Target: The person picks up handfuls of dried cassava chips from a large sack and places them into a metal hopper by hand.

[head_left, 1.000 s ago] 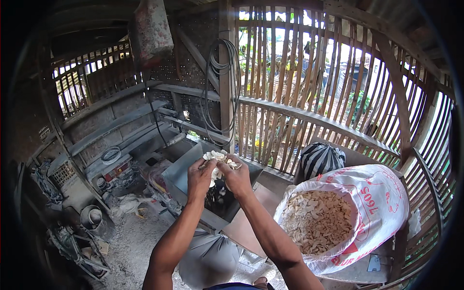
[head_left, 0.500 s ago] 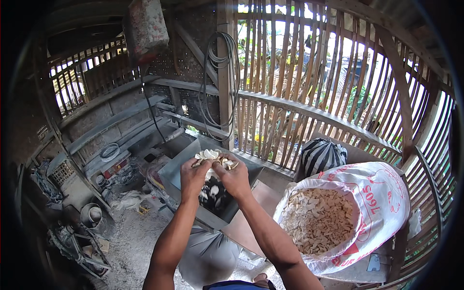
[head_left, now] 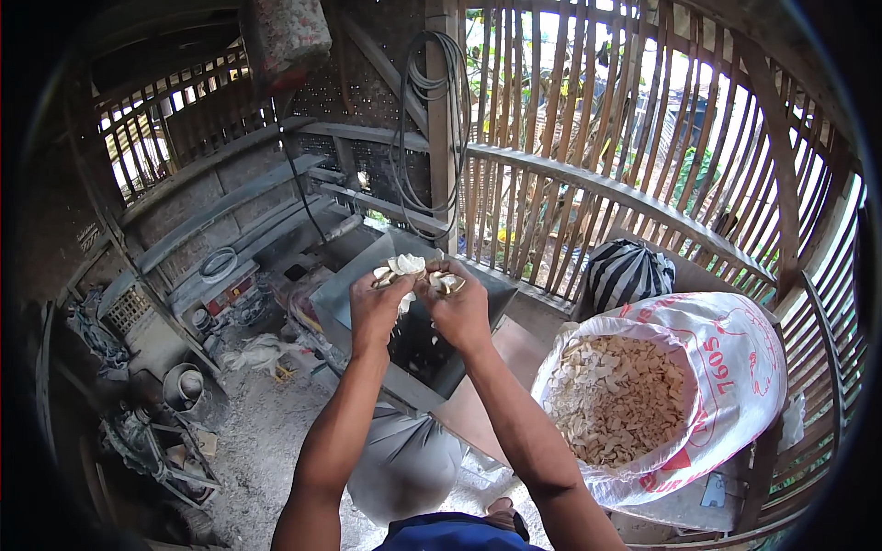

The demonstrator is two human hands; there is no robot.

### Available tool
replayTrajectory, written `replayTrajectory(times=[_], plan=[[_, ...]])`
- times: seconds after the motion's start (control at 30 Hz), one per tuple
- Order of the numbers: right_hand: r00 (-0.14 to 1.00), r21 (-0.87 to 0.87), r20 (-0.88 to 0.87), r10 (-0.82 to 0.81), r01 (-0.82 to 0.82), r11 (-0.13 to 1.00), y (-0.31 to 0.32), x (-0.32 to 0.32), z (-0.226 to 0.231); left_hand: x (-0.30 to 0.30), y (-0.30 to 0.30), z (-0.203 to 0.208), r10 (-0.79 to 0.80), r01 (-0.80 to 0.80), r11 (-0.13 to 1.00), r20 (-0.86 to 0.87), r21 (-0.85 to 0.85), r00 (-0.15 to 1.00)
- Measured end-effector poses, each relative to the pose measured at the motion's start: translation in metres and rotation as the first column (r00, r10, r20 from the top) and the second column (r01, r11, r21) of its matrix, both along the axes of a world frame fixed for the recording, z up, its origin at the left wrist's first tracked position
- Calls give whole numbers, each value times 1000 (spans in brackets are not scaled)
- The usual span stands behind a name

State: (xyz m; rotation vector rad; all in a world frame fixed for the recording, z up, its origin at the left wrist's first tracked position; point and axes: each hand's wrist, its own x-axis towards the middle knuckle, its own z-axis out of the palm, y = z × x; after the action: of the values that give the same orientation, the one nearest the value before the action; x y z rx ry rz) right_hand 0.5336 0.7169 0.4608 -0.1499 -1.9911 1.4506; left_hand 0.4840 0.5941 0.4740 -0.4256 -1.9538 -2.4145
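Your left hand (head_left: 372,310), right hand (head_left: 459,310): grip closed around chips (head_left: 401,265), above hopper (head_left: 342,292). More chips in sack (head_left: 749,367) at right. Spill risk: overfull grip or off-centre hands could drop chips past hopper edge onto floor (head_left: 266,418).

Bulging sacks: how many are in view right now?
3: a large white, red-printed sack of flat pale chips at right; a black-and-white striped sack just behind it; a grey rounded sack on the near side of the grey box-shaped hopper. Dark edges may hide others.
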Motion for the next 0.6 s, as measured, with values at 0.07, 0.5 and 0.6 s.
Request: replayTrajectory(times=[0.07, 0.5, 0.6], plan=[[995, 90, 56, -81, 76, 993, 0, 3, 4, -5, 0, -5, 11, -11, 1000, -10, -7, 1000], [999, 88, -5, -40, 40, 995, 4, -2, -4, -12, 2, -16, 90, -92, 994, -38, -52, 995], [1000, 83, -4, -26, 27, 996, 2, -2, -3, -13, -2, -17, 120, -124, 989, -49, -86, 992]])
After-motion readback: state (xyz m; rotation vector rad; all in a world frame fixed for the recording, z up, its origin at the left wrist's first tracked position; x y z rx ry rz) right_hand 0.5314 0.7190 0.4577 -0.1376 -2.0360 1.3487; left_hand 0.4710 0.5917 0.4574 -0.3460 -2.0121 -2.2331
